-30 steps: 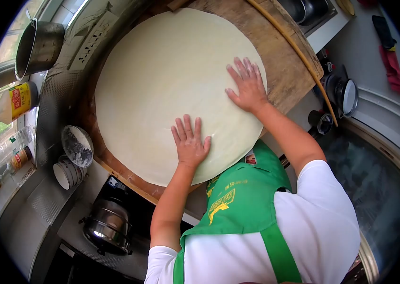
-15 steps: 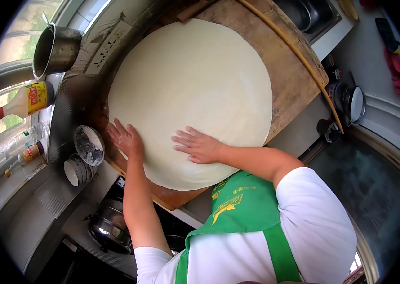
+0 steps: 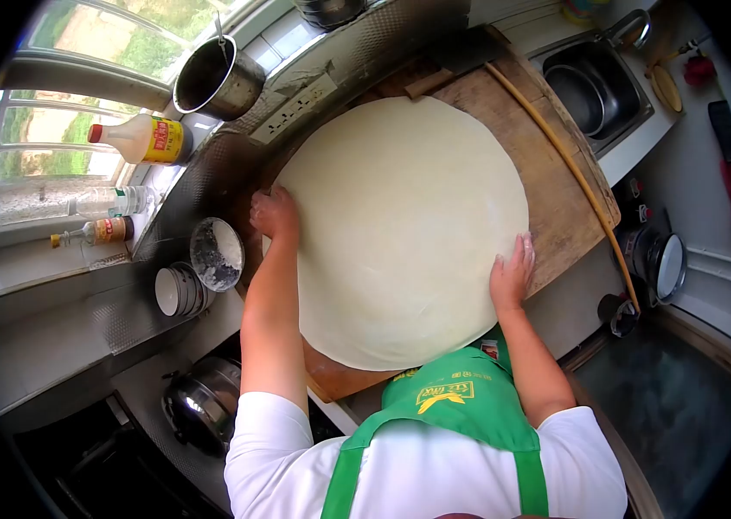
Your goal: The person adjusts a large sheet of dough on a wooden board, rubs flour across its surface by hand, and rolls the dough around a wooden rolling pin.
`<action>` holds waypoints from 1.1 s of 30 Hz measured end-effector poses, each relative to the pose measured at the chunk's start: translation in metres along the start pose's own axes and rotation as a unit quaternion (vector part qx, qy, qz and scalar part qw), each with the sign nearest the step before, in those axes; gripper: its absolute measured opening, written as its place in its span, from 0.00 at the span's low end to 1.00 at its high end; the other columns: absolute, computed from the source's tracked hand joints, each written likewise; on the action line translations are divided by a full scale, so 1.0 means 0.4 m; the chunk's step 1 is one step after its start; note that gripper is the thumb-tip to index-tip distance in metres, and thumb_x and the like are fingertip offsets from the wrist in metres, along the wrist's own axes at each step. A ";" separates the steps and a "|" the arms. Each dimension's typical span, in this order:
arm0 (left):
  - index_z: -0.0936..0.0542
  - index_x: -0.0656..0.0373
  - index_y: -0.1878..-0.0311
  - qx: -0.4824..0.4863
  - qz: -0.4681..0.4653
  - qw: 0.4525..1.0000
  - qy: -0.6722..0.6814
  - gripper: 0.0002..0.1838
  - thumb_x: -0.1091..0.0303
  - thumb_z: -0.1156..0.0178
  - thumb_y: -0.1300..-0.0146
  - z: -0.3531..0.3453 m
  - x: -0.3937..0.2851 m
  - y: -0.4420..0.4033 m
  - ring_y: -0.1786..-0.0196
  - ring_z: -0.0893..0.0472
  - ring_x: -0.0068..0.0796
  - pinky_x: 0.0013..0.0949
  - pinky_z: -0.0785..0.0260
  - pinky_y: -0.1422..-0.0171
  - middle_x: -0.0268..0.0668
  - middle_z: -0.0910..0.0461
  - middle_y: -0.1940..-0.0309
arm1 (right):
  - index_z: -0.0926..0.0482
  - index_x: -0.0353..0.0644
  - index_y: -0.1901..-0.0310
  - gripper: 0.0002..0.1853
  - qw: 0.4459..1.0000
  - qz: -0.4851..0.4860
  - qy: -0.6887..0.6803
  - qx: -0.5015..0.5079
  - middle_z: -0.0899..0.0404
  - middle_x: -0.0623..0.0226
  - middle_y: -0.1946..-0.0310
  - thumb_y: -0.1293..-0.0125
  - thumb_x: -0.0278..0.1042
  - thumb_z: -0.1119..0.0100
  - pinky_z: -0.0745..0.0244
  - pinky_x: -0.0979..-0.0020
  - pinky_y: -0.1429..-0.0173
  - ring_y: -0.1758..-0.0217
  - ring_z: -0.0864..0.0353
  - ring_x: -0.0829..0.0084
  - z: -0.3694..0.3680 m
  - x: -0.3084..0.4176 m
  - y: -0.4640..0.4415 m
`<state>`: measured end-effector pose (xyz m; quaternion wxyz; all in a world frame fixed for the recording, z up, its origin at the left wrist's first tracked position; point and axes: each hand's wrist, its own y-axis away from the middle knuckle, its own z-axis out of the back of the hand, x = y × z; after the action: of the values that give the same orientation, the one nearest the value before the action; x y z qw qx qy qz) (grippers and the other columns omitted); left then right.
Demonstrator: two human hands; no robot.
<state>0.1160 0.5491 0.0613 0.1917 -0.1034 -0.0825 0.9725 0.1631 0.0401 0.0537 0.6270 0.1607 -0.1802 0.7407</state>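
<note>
A huge, round, thin sheet of rolled-out dough (image 3: pixel 409 216) covers most of the wooden board (image 3: pixel 556 182). At its left edge is my left hand (image 3: pixel 275 214), its fingers curled in around the rim of the sheet. My right hand (image 3: pixel 512 275) lies against the right edge with its fingers stretched out and a little apart, pointing away from me. White flour shows on the fingertips. The dough's underside is hidden.
A long wooden rolling pin (image 3: pixel 569 164) lies along the board's right side. Left of the board stand a bowl of flour (image 3: pixel 217 254) and stacked bowls (image 3: pixel 177 290). A metal pot (image 3: pixel 220 82) and a sauce bottle (image 3: pixel 145 140) stand by the window. A sink (image 3: pixel 590 91) lies behind.
Both hands were flat on the dough's near part. The left has moved forward along the left edge and curled; the right has moved out to the right edge. The camera view has shifted.
</note>
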 end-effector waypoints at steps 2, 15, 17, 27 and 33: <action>0.15 0.65 0.52 -0.008 0.002 1.000 -0.018 0.31 0.40 0.43 0.29 -0.014 -0.008 -0.025 0.49 0.14 0.57 0.56 0.23 0.41 0.54 0.13 0.53 | 0.33 0.35 0.26 0.35 0.998 -0.052 -0.029 -0.021 0.33 0.46 0.23 0.34 0.31 0.35 0.48 0.49 0.15 0.18 0.39 0.47 -0.005 0.012 -0.007; 0.19 0.62 0.49 0.076 -0.080 0.993 -0.039 0.33 0.35 0.47 0.27 -0.008 -0.013 -0.068 0.52 0.12 0.60 0.58 0.19 0.48 0.55 0.13 0.51 | 0.18 0.39 0.45 0.18 0.938 -0.295 -0.164 0.080 0.13 0.55 0.57 0.29 0.40 0.36 0.19 0.55 0.47 0.51 0.13 0.56 0.074 -0.009 -0.030; 0.20 0.62 0.47 0.047 -0.171 0.981 -0.076 0.30 0.39 0.47 0.25 -0.060 0.020 -0.078 0.53 0.12 0.62 0.60 0.20 0.47 0.55 0.13 0.53 | 0.19 0.40 0.46 0.17 0.980 -0.173 0.016 0.095 0.13 0.53 0.51 0.28 0.44 0.36 0.19 0.55 0.47 0.49 0.13 0.52 0.086 0.001 0.008; 0.16 0.65 0.55 0.149 -0.194 0.969 0.020 0.28 0.46 0.52 0.21 -0.017 0.039 -0.109 0.52 0.15 0.65 0.61 0.23 0.46 0.61 0.13 0.58 | 0.21 0.31 0.39 0.19 0.931 -0.253 -0.262 0.009 0.13 0.58 0.50 0.21 0.39 0.40 0.21 0.65 0.43 0.49 0.15 0.69 -0.020 -0.088 0.058; 0.15 0.65 0.57 0.150 -0.147 0.977 0.021 0.29 0.47 0.53 0.20 0.007 0.120 -0.062 0.54 0.15 0.67 0.62 0.23 0.46 0.62 0.14 0.61 | 0.19 0.29 0.40 0.18 0.870 -0.282 -0.400 0.048 0.12 0.63 0.52 0.17 0.36 0.47 0.22 0.71 0.44 0.51 0.17 0.77 -0.010 -0.118 -0.018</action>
<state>0.0808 0.5903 0.0606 0.3473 -0.0807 0.0545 0.9327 0.1780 0.0020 0.0290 0.6750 0.5174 -0.3271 0.4120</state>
